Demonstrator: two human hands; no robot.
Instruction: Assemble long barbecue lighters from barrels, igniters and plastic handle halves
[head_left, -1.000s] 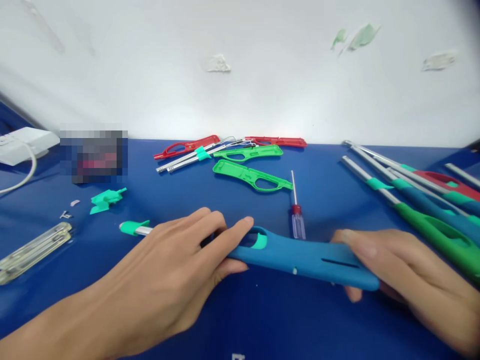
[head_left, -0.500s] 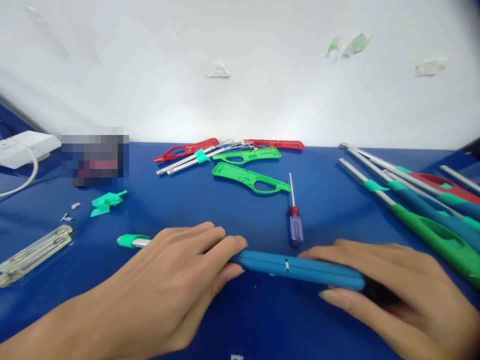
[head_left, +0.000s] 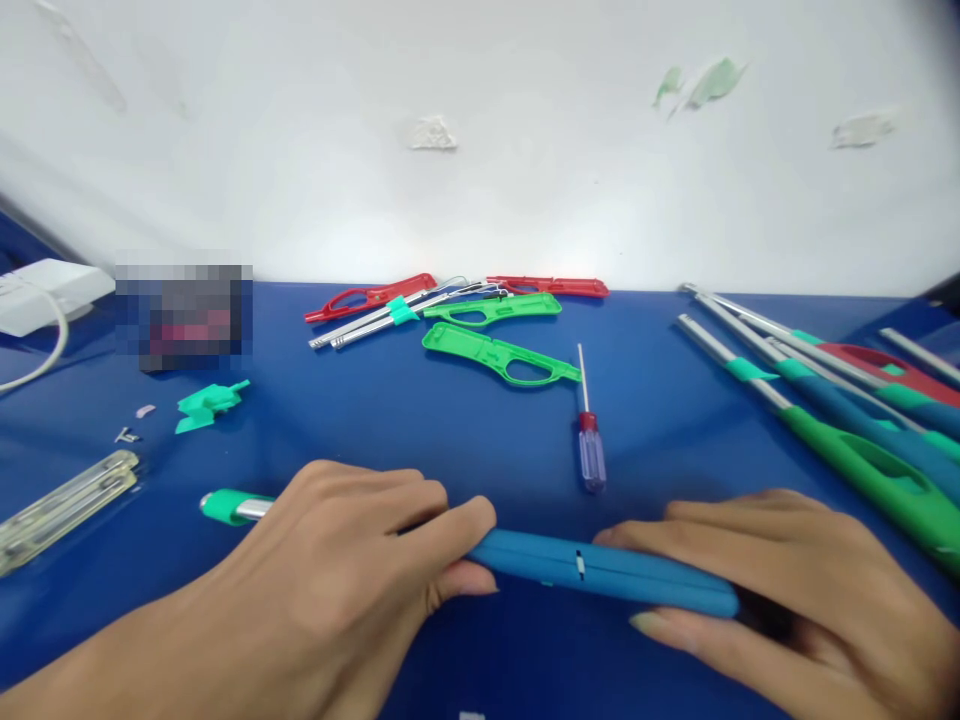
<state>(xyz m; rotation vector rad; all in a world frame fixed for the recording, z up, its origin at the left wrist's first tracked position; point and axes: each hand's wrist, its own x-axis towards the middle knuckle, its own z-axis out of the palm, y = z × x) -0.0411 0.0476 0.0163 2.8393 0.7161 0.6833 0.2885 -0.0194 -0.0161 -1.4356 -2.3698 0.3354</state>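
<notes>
Across the front of the table lies a long-nosed blue lighter (head_left: 540,562), level and held in both hands. My left hand (head_left: 337,560) is closed around its forward part, hiding the middle. Past that hand the metal nozzle shows, with green tape (head_left: 225,506) wrapped at its tip. My right hand (head_left: 780,580) grips the rear end between fingers and thumb. A dark part at that end sits partly behind the fingers, and I cannot make out what it is. Beyond the lighter rests a screwdriver (head_left: 591,455) with a clear purple handle.
Green half-shells (head_left: 487,350) and red half-shells (head_left: 390,290) lie at the back with taped metal tubes (head_left: 371,322). Several assembled lighters (head_left: 847,440) are at right. Crumpled green tape (head_left: 210,405), small screws (head_left: 127,436) and a clear yellowish piece (head_left: 67,505) are at left.
The lighter and both hands have shifted slightly down toward me, and the taped tip has moved left. Both hands keep their hold.
</notes>
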